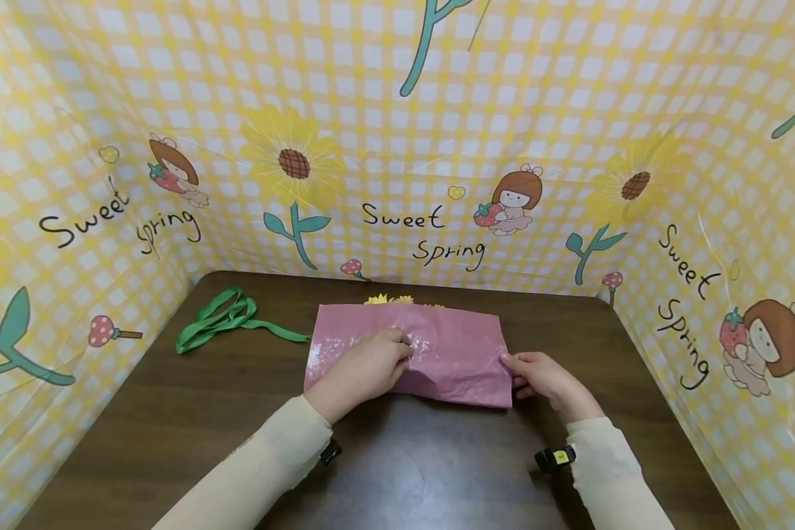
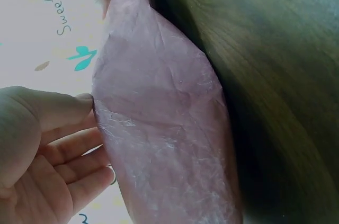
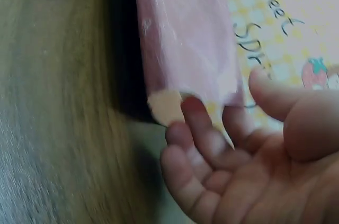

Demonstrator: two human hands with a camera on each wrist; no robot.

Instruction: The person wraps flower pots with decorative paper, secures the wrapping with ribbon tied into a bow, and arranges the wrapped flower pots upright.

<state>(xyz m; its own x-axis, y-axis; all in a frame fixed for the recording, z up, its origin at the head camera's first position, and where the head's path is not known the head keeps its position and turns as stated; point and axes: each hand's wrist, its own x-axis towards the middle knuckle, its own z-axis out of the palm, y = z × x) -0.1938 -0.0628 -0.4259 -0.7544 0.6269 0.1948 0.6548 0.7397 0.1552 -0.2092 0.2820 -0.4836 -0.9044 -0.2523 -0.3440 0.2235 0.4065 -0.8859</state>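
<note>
Pale glare on dark tabletop (image 1: 404, 445)

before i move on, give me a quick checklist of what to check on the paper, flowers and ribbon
1. Left hand on the front of the paper: ok.
2. Right hand at the paper's right edge: ok.
3. Both grips firm: cannot tell; the pictures do not settle how tightly either hand holds.
4. Flowers showing past the paper's far edge: ok, a few yellow heads peek out; the rest is hidden.
5. Paper smooth: not ok, it is creased and bulges along the near side.
6. Ribbon clear of the paper: cannot tell; it lies loose to the left, but its tail ends right by the paper's left edge.
</note>
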